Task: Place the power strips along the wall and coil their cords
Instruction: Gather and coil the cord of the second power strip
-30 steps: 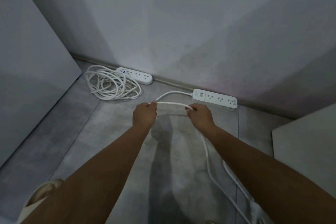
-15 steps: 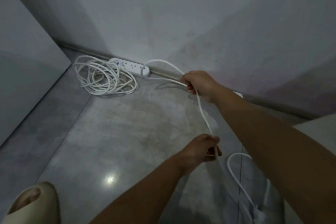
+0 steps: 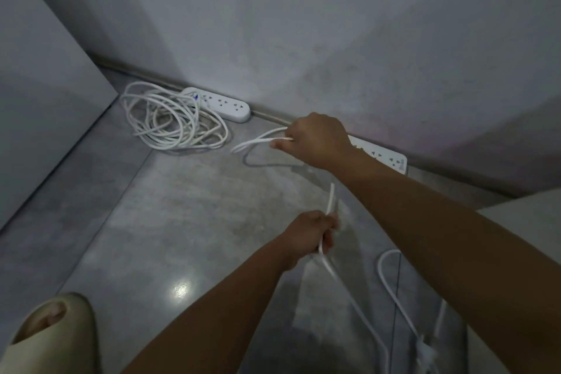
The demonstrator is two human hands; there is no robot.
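Observation:
Two white power strips lie against the wall's foot. The left power strip (image 3: 224,104) has its cord coiled (image 3: 170,121) on the floor beside it. The right power strip (image 3: 383,156) is partly hidden behind my right forearm. My right hand (image 3: 315,139) grips a loop of its white cord (image 3: 258,141) just left of that strip. My left hand (image 3: 312,232) grips the same cord lower down, nearer to me. From there the cord trails along the floor to a plug (image 3: 425,351) at the bottom right.
The grey concrete floor (image 3: 188,222) meets a grey panel (image 3: 45,100) on the left and a pale surface (image 3: 534,215) at the right. My foot in a beige slipper (image 3: 51,334) shows at bottom left.
My hands, side by side on the cord near the right strip a second ago, have parted: the right carried a loop toward the wall, the left slid back along the cord toward me.

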